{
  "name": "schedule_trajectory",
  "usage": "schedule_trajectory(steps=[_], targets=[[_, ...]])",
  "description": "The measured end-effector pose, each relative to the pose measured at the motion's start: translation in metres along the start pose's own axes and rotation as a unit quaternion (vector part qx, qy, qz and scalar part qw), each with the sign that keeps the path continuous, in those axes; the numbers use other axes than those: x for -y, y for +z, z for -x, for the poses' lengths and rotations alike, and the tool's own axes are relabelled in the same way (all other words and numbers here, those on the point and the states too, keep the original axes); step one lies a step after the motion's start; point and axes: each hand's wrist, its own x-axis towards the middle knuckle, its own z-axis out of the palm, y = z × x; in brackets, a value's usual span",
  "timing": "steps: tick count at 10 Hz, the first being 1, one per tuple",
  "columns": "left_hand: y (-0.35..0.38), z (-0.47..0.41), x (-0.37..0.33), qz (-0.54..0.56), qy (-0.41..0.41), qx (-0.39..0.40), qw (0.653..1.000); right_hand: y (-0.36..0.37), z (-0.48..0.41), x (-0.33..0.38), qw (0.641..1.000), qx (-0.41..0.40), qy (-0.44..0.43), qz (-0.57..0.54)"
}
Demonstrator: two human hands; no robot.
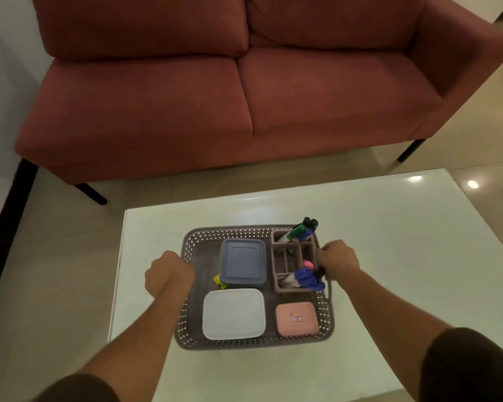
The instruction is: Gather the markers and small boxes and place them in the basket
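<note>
A dark perforated basket (244, 233) sits on the white table. Inside lie a blue-lidded box (243, 262), a white-lidded box (233, 313) and a small pink box (296, 318). A brown divided holder (292, 256) stands in the basket's right half with markers (304, 230) at its far end and blue markers (308, 279) at its near end. A yellow item (219, 281) peeks out beside the blue box. My left hand (169, 274) is closed on the basket's left rim. My right hand (337, 259) is closed on the right rim.
The glossy white table (389, 256) reaches its far edge just past the basket. A red two-seat sofa (230, 91) on black legs stands behind it on a pale tiled floor (55, 242).
</note>
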Motion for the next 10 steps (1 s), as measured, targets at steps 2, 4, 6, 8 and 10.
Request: schedule_trajectory(steps=[2,4,6,8,10], targets=[[0.021,0.037,-0.029,0.036,0.022,0.049,0.998,-0.04,-0.018,-0.033,0.998,-0.029,0.002,-0.05],[0.038,0.076,-0.06,0.083,0.047,0.03,0.995,-0.072,-0.042,-0.067,0.989,-0.084,-0.05,-0.114],[0.053,0.097,-0.083,0.066,0.056,0.022,0.996,-0.093,-0.063,-0.085,0.991,-0.07,-0.075,-0.082],[0.06,0.105,-0.079,0.034,0.051,0.021,0.998,-0.093,-0.061,-0.089,0.992,-0.059,-0.102,-0.033],[0.041,0.123,-0.112,-0.02,0.124,-0.077,0.989,-0.113,-0.039,-0.072,0.991,-0.088,-0.093,0.037]])
